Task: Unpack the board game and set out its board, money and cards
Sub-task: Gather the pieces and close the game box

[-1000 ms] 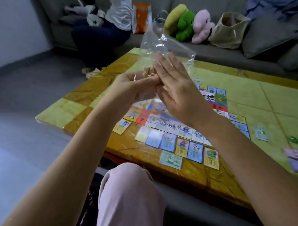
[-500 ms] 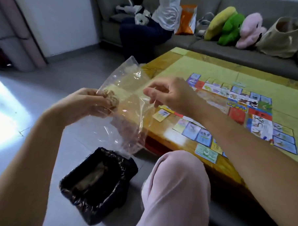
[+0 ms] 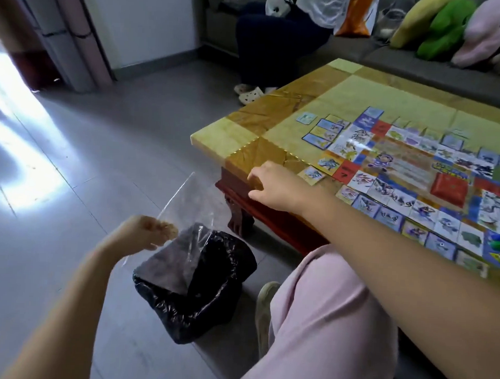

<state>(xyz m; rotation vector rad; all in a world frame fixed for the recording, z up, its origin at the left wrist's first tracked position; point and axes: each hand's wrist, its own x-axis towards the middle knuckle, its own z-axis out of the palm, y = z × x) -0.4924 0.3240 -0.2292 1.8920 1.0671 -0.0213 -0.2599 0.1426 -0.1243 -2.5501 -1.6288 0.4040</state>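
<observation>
Left grip: the fingers of the left hand (image 3: 143, 233) are curled shut on one edge of a clear plastic bag (image 3: 194, 212); a small tan bundle (image 3: 169, 231) is pinched at the fingertips, and what it is cannot be made out.
Left arm: the forearm is extended forward and low over the floor, with the hand held just left of a black-lined bin (image 3: 209, 305).
Bag: it is spread out from the grip, one corner raised and the rest hung over the bin's mouth; contact with the liner cannot be told.
Right fingers: they are loosely curled, thumb apart, and nothing is held.
Right arm: the right hand (image 3: 274, 187) is stretched out palm down over the near corner of the table (image 3: 222, 133); whether the surface is touched cannot be told.
Board: the board (image 3: 410, 170) is laid flat on the table, to the right of the right hand.
Cards: rows of cards (image 3: 321, 132) are set along the board's edges, and a single card (image 3: 314, 173) lies just beside the right hand.
</observation>
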